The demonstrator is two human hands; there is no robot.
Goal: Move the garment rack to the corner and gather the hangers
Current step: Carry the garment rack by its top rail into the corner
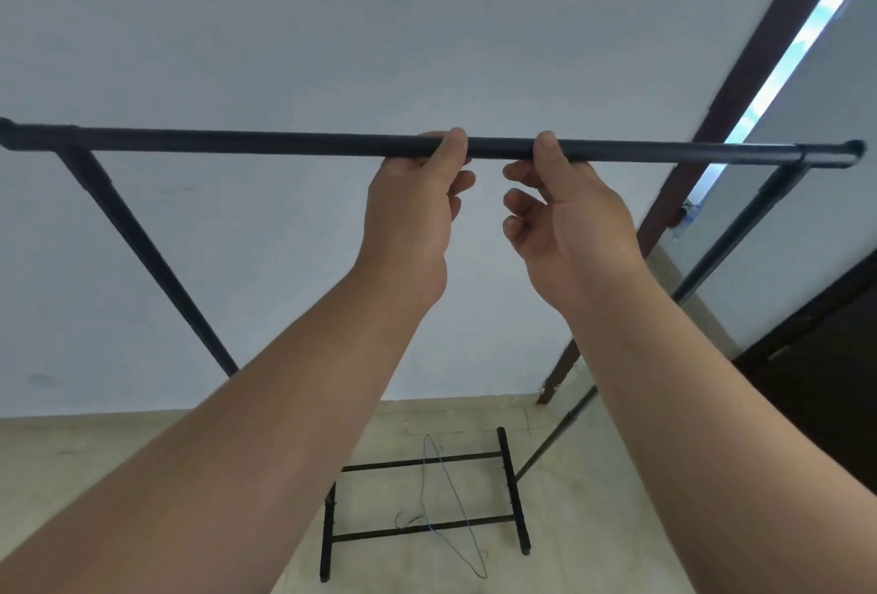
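Both hands reach up to the top bar (284,145) of the garment rack (109,213), set close together near its middle. Left hand (413,209) has its thumb hooked over the near side of the bar and at least one finger curled over the far side, so it grips the bar; its lower fingers are bent loosely below it. Right hand (564,218) sits just at 3 o'clock from the left one, thumb pressed against the bar, while its fingers curl half-open beneath and do not close around the bar. A small gap of bare bar shows between the two hands.

From the grip, the bar runs out toward 9 o'clock to a capped end and toward 3 o'clock to another capped end. Slanted black legs drop from each end, converging toward 6 o'clock, where the rack's base frame (422,498) stands on the pale floor (593,546) between the forearms.

One thin blue wire hanger (455,503) lies on the floor across the base's two crossbars, at 6 o'clock from the hands and well apart from them. A white wall (284,23) fills the background. At 3 o'clock from the hands, a dark brown frame (759,47) edges a bright strip of light.
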